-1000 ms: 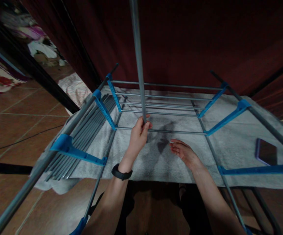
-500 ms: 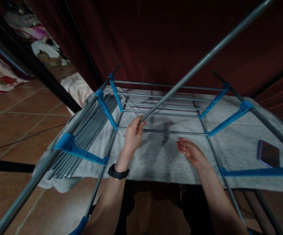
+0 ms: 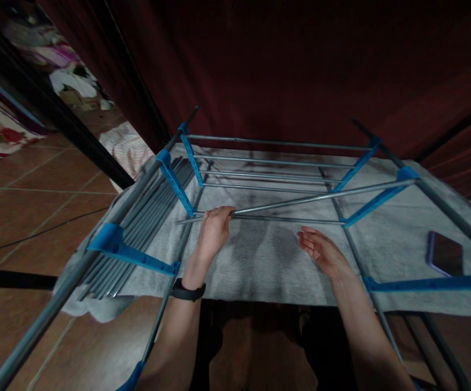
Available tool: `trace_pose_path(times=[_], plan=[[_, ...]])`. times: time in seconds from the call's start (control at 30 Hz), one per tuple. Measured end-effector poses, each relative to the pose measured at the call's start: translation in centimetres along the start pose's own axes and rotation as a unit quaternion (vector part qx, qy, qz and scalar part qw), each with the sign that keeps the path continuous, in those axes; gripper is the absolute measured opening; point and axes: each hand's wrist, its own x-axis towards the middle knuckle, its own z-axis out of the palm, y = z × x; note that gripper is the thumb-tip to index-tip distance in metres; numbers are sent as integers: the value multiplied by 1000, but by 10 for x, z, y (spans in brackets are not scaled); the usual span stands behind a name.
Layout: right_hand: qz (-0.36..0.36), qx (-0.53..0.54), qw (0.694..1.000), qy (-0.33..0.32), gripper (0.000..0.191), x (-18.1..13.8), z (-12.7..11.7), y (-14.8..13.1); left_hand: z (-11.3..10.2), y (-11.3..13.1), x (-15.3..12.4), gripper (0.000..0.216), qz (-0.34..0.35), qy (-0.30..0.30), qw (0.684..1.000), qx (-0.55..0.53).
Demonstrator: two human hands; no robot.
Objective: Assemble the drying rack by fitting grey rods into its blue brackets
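Note:
A loose grey metal rod (image 3: 292, 203) is gripped by my left hand (image 3: 215, 229), which wears a dark wristband. Its far end reaches the right side of the rack near a blue plastic bracket (image 3: 382, 200); whether it touches there I cannot tell. The short end pokes out left of my hand. My right hand (image 3: 319, 250) hovers below the rod, fingers apart, holding nothing. Around both hands stands a rack frame of grey tubes and blue brackets (image 3: 176, 182), with several crossbars (image 3: 276, 161) spanning its far part.
On the left, a bundle of several grey rods (image 3: 146, 222) lies on the grey cloth (image 3: 255, 266). A phone (image 3: 446, 253) rests on the cloth at right. Behind the rack hangs a dark red curtain (image 3: 284, 70). Tiled floor (image 3: 24, 222) shows at left.
The rod in my left hand has swung down from a steep slant to nearly level, its far end now by the right brackets. My left hand has shifted slightly left and down.

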Motion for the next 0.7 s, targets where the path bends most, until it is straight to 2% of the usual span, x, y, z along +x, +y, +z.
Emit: trace_pose_path(times=[0.27, 0.5, 0.7], plan=[[-26, 24, 999, 26, 22, 3, -9, -2, 0, -17, -7, 40, -16, -72, 994, 81], [-75, 115, 986, 94, 14, 10, -21, -8, 2, -13, -7, 46, -17, -118, 983, 136], [-69, 158, 976, 136, 17, 13, -29, -14, 5, -13, -7, 45, -6, -143, 979, 148]])
